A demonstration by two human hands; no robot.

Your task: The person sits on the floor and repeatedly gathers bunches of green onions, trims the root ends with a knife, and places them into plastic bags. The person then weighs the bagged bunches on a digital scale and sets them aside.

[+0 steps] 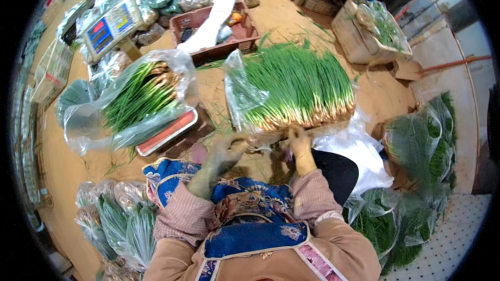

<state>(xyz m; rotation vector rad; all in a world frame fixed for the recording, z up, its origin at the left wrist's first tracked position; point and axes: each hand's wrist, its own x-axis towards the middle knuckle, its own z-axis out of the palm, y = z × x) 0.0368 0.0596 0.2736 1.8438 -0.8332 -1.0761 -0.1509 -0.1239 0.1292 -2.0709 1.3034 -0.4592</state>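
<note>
A wide row of green scallions (302, 83), tips away from me and pale roots toward me, lies on clear plastic (242, 88) in front of me. Close to its left front corner, my left hand (229, 147) wears a dirty greenish glove; its fingers are curled and slightly blurred. My right hand (300, 143), in a yellowish glove, is at the root edge, fingers pinched together. What either hand grips, if anything, cannot be made out. To the left, more scallions (143, 91) rest in an open clear bag beside a scale with a red tray (169, 132).
Beyond the scallions sits a brown plastic crate (185, 21). A scale display (112, 28) stands at far left, and a white tub (364, 36) at far right. White plastic bags (357, 153) lie by my right arm. Bagged greens flank me left (122, 221) and right (422, 151).
</note>
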